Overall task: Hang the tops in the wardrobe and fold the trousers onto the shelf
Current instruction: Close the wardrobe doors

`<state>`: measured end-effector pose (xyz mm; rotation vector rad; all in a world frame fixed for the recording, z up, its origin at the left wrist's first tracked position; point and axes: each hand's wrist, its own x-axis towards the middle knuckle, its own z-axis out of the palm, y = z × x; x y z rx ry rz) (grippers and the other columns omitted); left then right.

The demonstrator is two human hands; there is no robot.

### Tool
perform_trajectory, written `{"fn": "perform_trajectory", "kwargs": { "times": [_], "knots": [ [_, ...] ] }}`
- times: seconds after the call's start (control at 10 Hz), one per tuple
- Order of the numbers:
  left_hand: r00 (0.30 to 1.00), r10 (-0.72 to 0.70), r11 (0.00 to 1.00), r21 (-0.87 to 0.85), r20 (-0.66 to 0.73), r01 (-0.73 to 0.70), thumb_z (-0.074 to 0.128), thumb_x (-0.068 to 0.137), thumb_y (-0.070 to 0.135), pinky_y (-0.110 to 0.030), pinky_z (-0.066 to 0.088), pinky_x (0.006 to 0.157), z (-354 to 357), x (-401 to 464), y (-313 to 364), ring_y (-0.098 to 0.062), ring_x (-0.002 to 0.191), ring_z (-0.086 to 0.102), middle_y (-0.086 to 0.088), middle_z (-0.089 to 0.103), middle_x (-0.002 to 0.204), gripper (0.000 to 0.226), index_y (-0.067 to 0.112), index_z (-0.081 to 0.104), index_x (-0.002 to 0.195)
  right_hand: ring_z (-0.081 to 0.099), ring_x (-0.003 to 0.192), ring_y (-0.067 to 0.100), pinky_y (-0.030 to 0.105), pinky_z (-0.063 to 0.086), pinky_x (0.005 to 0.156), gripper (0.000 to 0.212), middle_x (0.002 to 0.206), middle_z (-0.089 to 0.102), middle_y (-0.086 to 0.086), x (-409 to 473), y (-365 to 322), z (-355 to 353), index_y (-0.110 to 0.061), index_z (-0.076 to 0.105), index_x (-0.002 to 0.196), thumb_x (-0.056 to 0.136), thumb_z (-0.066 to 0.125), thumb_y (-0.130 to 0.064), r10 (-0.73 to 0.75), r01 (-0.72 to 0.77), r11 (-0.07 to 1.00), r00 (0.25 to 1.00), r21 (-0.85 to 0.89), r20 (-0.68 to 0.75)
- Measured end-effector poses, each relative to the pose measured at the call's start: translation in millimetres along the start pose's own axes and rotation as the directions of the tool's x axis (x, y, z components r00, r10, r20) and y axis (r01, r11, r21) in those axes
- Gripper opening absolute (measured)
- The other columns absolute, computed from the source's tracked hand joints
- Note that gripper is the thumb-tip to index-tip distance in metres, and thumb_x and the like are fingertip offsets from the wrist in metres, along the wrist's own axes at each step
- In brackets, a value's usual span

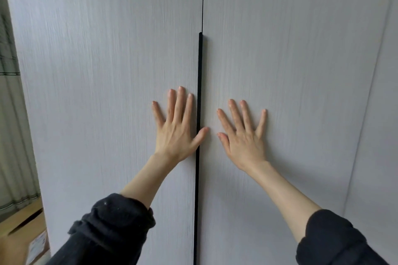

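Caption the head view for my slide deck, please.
Left hand and right hand press flat on the shut wardrobe doors beside the black handle strip.

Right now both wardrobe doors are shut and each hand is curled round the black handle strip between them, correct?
Not quite. The head view shows the left hand and right hand lying flat with fingers spread, one on each wardrobe door, not curled round the black handle strip. Only the left thumb crosses the strip. The doors are shut, as you said.

no legible text, box label blurred
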<state>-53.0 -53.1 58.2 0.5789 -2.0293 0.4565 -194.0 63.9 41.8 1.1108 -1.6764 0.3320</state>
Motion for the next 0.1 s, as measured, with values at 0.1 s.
{"fn": "perform_trajectory", "kwargs": {
  "times": [0.1],
  "knots": [
    [0.999, -0.001, 1.0, 0.016, -0.034, 0.002, 0.026, 0.088, 0.065, -0.065, 0.001, 0.109, 9.0, -0.1, -3.0, -0.034, 0.144, 0.001, -0.014, 0.0, 0.156, 0.085, 0.009, 0.005, 0.148, 0.018, 0.144, 0.029, 0.07, 0.007, 0.106, 0.055, 0.156, 0.022, 0.005, -0.4, -0.7, -8.5, -0.025, 0.03, 0.146, 0.095, 0.042, -0.04, 0.018, -0.017, 0.989, 1.0, 0.148, -0.003]
  ]
}}
